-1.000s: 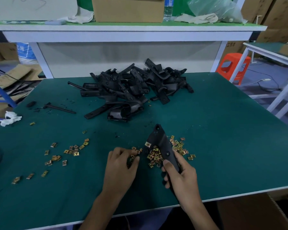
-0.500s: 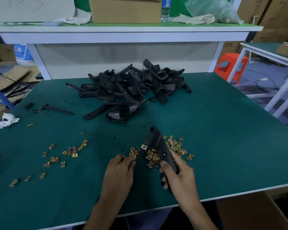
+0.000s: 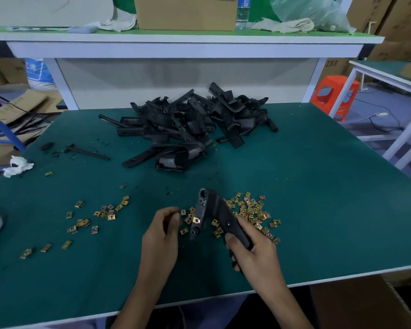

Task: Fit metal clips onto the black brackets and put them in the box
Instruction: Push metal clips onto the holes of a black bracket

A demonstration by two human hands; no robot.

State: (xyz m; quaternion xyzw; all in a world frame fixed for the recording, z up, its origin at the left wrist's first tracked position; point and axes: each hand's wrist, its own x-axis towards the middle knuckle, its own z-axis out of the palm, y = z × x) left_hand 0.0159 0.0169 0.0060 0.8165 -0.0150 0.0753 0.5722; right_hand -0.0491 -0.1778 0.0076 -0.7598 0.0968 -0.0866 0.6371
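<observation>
Left hand [image 3: 163, 233] flanked on its left by scattered metal clips [image 3: 105, 213]; fingers curled, thumb against fingertips, cannot tell whether pinching anything. Just right of it, black bracket [image 3: 214, 210] raised off the green table [image 3: 318, 210], fitted clip [image 3: 196, 220] on its near arm. Right hand [image 3: 254, 255] wrapped round the bracket's lower end. Beyond that hand, heap of clips [image 3: 249, 210]. Farther beyond both hands, pile of brackets [image 3: 195, 127]. Right of and nearer than right hand, past the table edge, cardboard box [image 3: 365, 305].

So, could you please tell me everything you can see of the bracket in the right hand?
The bracket is matt black, plastic by its look, and bent like an inverted V, with round holes along it. One brass-coloured clip sits on its left limb. The right hand grips its right limb's end, over loose clips.
</observation>
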